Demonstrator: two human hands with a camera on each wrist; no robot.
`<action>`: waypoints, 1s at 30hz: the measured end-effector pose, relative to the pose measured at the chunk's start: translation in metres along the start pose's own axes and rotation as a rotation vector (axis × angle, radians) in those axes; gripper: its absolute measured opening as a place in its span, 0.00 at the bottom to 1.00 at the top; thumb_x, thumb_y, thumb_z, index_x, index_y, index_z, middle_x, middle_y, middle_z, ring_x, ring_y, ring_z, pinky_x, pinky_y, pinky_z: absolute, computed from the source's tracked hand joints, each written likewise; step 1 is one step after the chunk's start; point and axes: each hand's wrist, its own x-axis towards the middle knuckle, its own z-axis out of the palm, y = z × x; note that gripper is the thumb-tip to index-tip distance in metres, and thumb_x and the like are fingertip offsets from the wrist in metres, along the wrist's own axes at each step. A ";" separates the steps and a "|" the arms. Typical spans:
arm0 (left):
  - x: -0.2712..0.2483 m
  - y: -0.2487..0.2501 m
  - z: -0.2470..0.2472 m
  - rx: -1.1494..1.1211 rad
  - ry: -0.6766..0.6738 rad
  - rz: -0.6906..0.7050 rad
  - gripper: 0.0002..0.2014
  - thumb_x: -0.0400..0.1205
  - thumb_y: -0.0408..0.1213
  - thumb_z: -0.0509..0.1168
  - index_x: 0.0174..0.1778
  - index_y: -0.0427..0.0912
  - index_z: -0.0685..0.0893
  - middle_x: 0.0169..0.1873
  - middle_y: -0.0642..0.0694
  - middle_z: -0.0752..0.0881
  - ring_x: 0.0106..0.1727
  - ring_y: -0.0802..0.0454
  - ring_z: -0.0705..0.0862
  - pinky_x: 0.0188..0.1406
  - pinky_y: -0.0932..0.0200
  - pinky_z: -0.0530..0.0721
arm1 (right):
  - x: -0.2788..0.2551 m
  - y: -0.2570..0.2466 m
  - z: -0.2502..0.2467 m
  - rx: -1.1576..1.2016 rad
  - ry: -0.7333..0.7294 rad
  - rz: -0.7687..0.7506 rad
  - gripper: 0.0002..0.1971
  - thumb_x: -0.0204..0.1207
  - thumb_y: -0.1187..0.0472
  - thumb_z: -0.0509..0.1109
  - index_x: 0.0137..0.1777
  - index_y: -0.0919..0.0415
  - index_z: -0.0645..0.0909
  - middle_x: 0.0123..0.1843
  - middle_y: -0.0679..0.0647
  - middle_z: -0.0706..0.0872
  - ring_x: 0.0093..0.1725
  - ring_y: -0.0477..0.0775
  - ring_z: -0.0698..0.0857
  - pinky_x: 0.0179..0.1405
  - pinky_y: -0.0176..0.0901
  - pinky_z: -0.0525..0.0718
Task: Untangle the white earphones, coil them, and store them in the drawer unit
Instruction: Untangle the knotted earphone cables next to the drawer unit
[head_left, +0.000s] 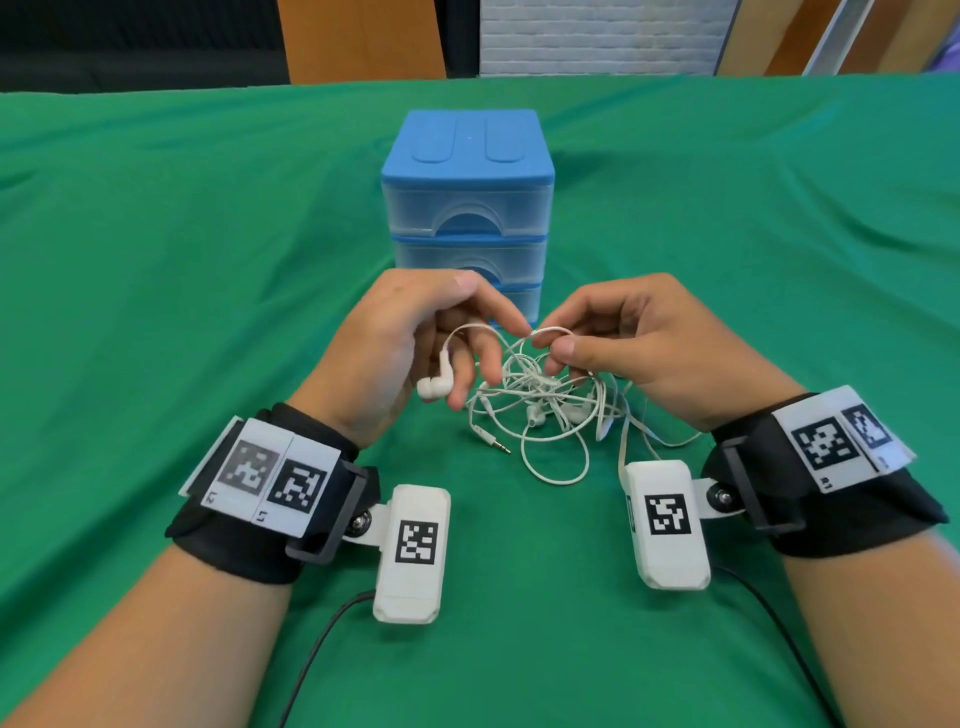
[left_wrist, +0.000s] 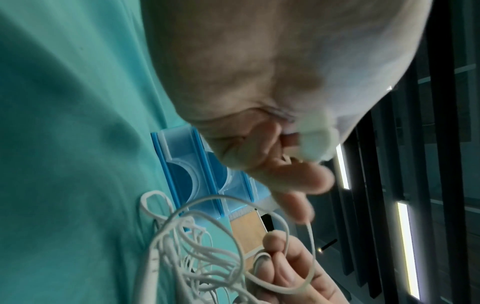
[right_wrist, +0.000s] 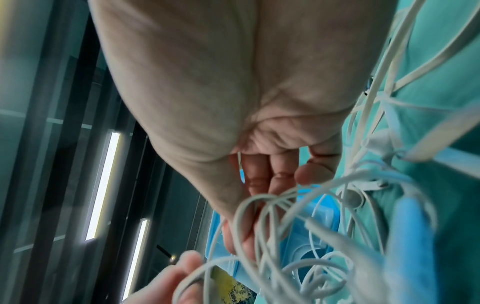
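The white earphones form a dense knot of thin cable, held low over the green-covered bench, with the lower loops and the metal jack plug lying on the cloth near the person. One earbud hangs free at the left of the knot, below the left hand.

The left hand has its fingers curled, with a strand running over them toward the earbud; the thumb and forefinger appear to close on that strand, but the exact contact is hidden. The right hand pinches a loop at the top of the knot between thumb and forefinger, the remaining fingers loosely curled behind. The right wrist view shows many strands crossing just in front of the palm.

Step in hand: untangling. It is judged to be at an early stage, since most of the cable is in the knot.

Procedure, as a judgement:
- Keep the freed earbud end under light tension with the left hand.
- Use the right pinch to widen one loop; do not pull the two hands apart hard, as this would tighten the knot.
- Feed the free end back through the widened loop.
- Leave the slack resting on the bench so the knot hangs open.

The blue drawer unit stands on the far side, just beyond the hands, all visible drawers closed.
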 end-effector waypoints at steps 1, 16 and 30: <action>0.002 -0.001 0.000 0.043 0.059 -0.004 0.18 0.87 0.36 0.55 0.44 0.33 0.89 0.28 0.36 0.86 0.17 0.48 0.75 0.15 0.61 0.61 | 0.000 -0.001 0.000 0.014 0.002 -0.009 0.05 0.75 0.69 0.74 0.49 0.70 0.87 0.38 0.60 0.91 0.36 0.46 0.86 0.39 0.33 0.83; 0.005 -0.016 0.003 0.443 -0.112 -0.078 0.07 0.81 0.37 0.74 0.52 0.52 0.92 0.41 0.52 0.89 0.35 0.45 0.74 0.40 0.55 0.75 | 0.000 -0.003 0.000 0.033 0.019 -0.096 0.04 0.79 0.76 0.69 0.50 0.71 0.85 0.36 0.52 0.89 0.37 0.48 0.86 0.44 0.34 0.83; 0.006 -0.019 0.008 0.436 -0.042 0.002 0.04 0.81 0.36 0.74 0.41 0.44 0.87 0.35 0.52 0.87 0.37 0.53 0.80 0.43 0.56 0.80 | 0.001 -0.003 -0.002 0.081 0.045 -0.100 0.07 0.71 0.71 0.72 0.48 0.63 0.86 0.41 0.58 0.86 0.41 0.51 0.83 0.45 0.37 0.82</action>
